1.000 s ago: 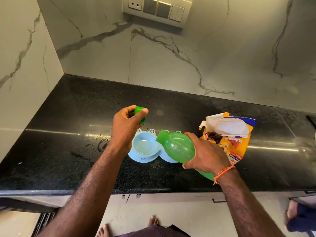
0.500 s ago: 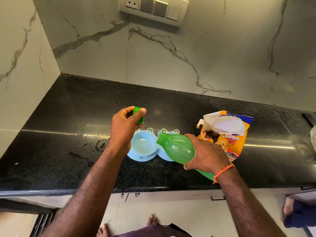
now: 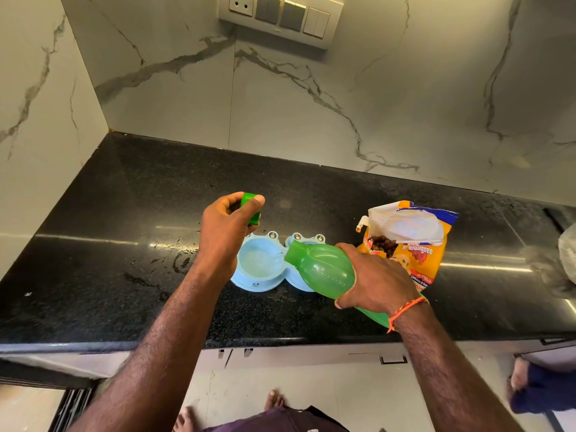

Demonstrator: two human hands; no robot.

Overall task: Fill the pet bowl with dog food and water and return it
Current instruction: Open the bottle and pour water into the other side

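Note:
A light blue double pet bowl (image 3: 253,283) sits on the black counter (image 3: 124,244) near its front edge. My right hand (image 3: 374,282) grips a green water bottle (image 3: 321,269), tipped left with its open mouth over the left compartment, where water lies and a thin stream enters. The bottle hides most of the right compartment. My left hand (image 3: 224,235) hovers above the bowl's left side, holding the green bottle cap (image 3: 251,210). An open yellow dog food bag (image 3: 414,244) stands right of the bowl with brown kibble showing.
Water drops spot the counter left of the bowl. Marble walls close the back and left side, with a switch panel (image 3: 280,17) high on the back wall. Another person's foot (image 3: 536,388) is on the floor at the lower right.
The bottle has tipped a little lower toward the left compartment and water now runs in. My left hand with the cap has stayed in place.

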